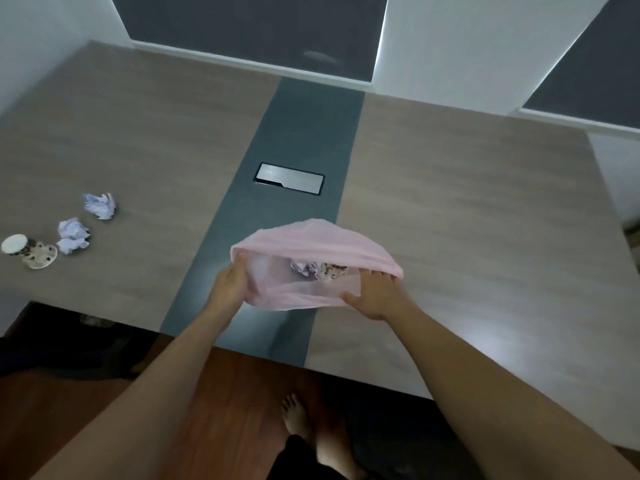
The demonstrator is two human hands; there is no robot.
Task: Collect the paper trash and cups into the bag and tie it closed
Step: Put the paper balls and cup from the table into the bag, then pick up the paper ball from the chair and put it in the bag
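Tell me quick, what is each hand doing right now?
Left hand: closed on the left rim of the pink plastic bag.
Right hand: closed on the bag's right rim.

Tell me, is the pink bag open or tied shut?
Open. Both hands, left hand and right hand, spread the pink bag; trash shows inside.

Bare arms, bare foot, dark garment at the legs.

Both forearms uncovered to the frame edge, no sleeves, watch, rings or bands in sight. Left hand (230,284) and right hand (375,296) ungloved, fingers (381,276) plain. One bare foot (298,415) visible below, toes showing, no shoe or sock. Black fabric (294,455) low at centre, cut unclear.
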